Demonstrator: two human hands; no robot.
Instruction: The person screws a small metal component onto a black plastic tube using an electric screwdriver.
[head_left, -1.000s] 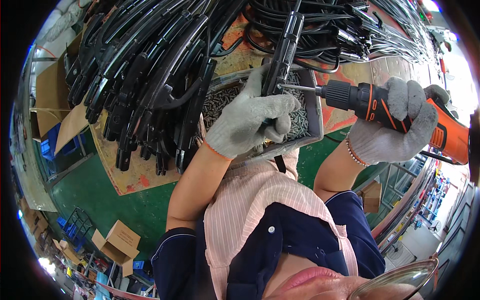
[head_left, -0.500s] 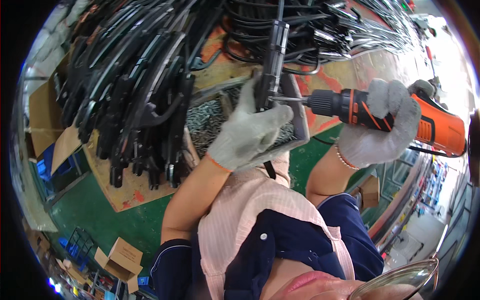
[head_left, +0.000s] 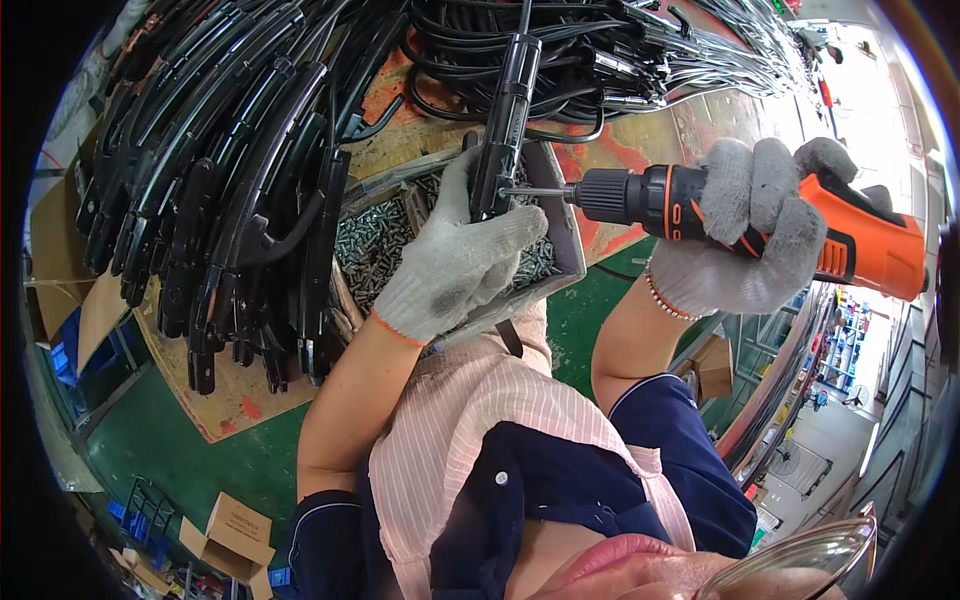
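Observation:
My left hand (head_left: 455, 255), in a grey-white glove, grips the near end of a glossy black tubular part (head_left: 512, 105) and holds it upright over a bin of screws. A thin black cable or rod runs from the part's far end. My right hand (head_left: 750, 235), gloved too, is wrapped round an orange and black cordless drill (head_left: 865, 240). The drill lies level, pointing left, and its long bit (head_left: 538, 191) meets the side of the part near its lower end. Whether a screw sits at the bit's tip is too small to tell.
The divided bin (head_left: 568, 215) with small metal screws (head_left: 370, 240) stands at the near table edge. Many curved black parts (head_left: 265, 170) are heaped on the left. Coiled black cables (head_left: 450, 60) lie beyond. An open cardboard box (head_left: 235, 530) stands on the green floor (head_left: 150, 440).
The whole scene has shifted slightly left in view as the head moved. Both hands keep their holds, and the bit stays at the same spot on the black part.

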